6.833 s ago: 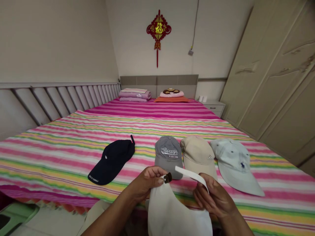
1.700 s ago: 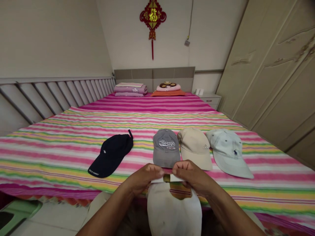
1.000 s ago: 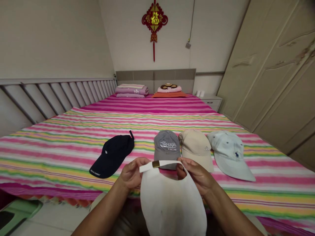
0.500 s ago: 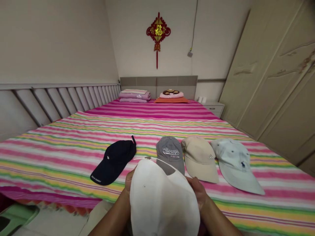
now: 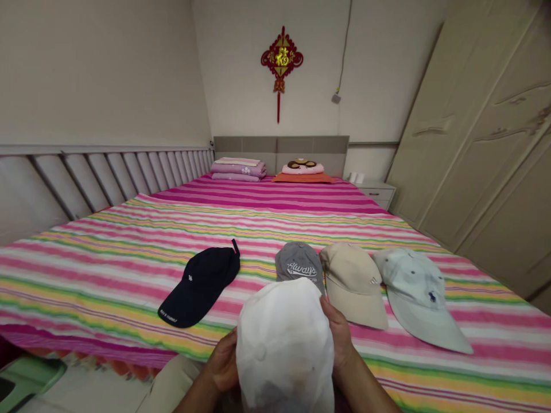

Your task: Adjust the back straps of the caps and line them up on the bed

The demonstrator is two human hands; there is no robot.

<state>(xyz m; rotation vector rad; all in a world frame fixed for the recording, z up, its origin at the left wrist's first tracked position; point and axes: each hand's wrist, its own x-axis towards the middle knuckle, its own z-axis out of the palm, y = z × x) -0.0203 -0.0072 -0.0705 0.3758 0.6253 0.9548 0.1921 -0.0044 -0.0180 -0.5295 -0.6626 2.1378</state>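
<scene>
A white baseball cap [image 5: 284,344] is held up between both hands at the near edge of the bed, its rounded crown and top button facing me. My left hand [image 5: 224,358] grips its left side, fingers partly hidden behind the fabric. On the opposite side my right hand [image 5: 338,332] is closed on the cap's edge. Just beyond lies a grey cap [image 5: 298,258] with white lettering, partly covered by the white one. Beside it rest a beige cap [image 5: 355,281] and a pale mint cap [image 5: 415,292]. A navy cap [image 5: 202,281] lies apart on the left.
The caps lie on a striped bedspread [image 5: 107,252]. Folded purple bedding [image 5: 239,170] and a pink pillow stack [image 5: 303,167] sit by the headboard [image 5: 310,149]. A rail [image 5: 129,172] runs along the left; a wardrobe [image 5: 477,137] stands right. A green stool [image 5: 32,376] is at lower left.
The white cap has been tilted so its crown top and button now show, and the back opening and strap have gone out of sight. Both hands stay on its sides.
</scene>
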